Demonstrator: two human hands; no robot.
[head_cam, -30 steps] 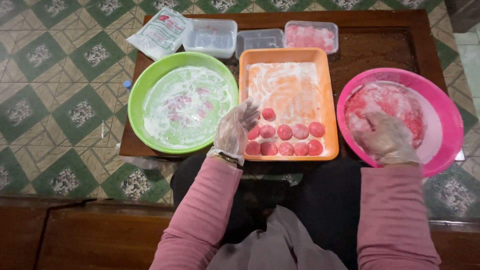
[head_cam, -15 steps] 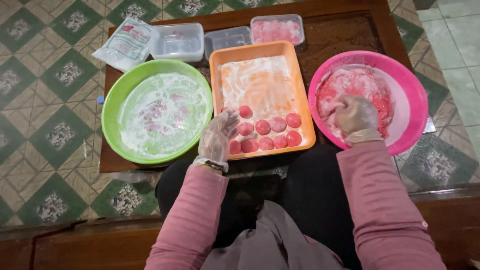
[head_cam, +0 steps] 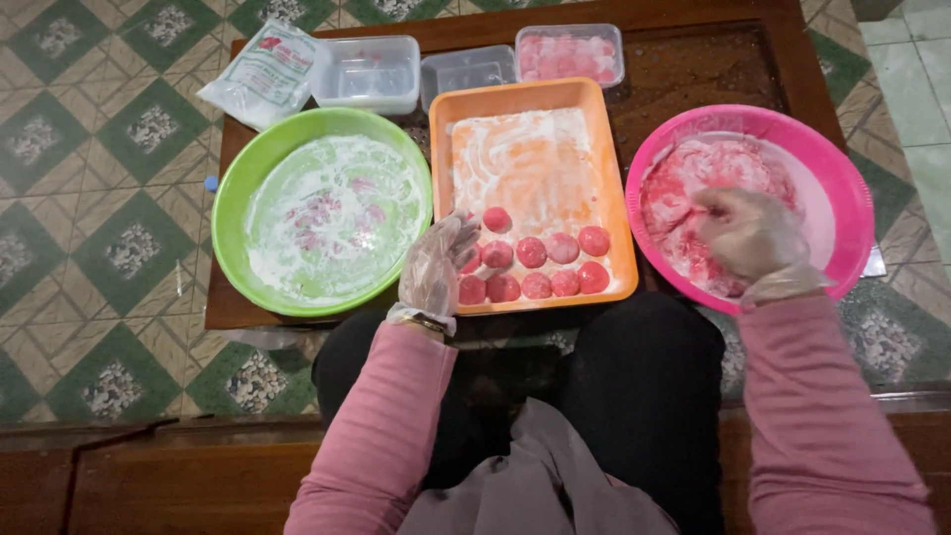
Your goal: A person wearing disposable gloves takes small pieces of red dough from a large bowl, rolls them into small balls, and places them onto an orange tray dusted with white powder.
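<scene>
Left hand, in a thin clear glove, resting on the near left corner of the orange tray; fingers loosely spread and released, tips just touching the nearest pink balls, holding nothing. Tray rectangular, long axis running away from the sitter, short near edge just over the lap; far half bare and smeared with white flour, near half carrying the balls in two rough rows across the tray's width, one more ball alone just beyond them. Right hand, gloved too, down inside the pink basin to the right of the tray; fingers curled and pressed into the pink dough; cannot tell whether clenched round a piece or merely resting in the mass. Green basin to the left of the tray, touching its side, coated inside with white flour and faint pink marks. All three side by side on a low brown desk; at its far edge a white bag, two clear empty boxes, and a clear box of pink pieces. Tiled floor, green and cream, around the desk; pink sleeves and dark trousers below.
</scene>
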